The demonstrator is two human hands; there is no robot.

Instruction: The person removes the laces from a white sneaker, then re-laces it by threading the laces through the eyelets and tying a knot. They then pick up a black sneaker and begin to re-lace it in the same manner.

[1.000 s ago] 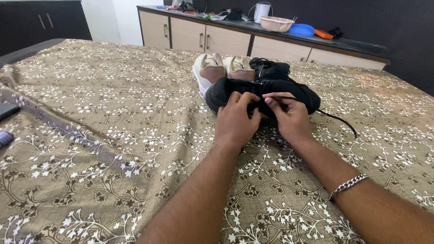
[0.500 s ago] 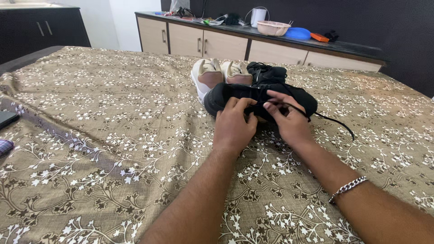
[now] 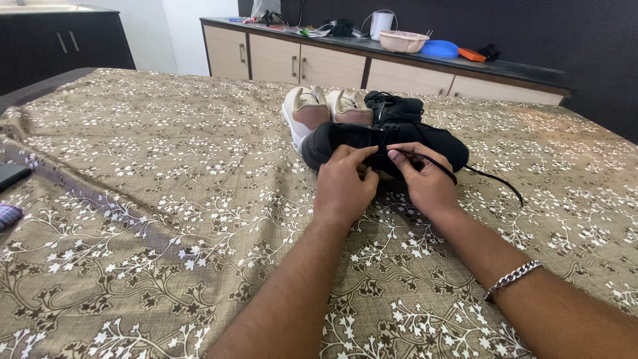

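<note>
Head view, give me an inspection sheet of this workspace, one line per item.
Surface: bedspread, brown with white floral print, covering a wide flat surface.
Job's things: black shoe lying on its side; its black lace trails to the right on the cloth.
Clutter: pair of beige shoes and a second black shoe behind it; dark flat object at the left edge.
Hands: left hand pressed against the black shoe; right hand pinching the lace, a chain bracelet on its wrist.
Cables: nothing seen clearly.
Surroundings: cabinet counter with a pink bowl and blue lid.
</note>
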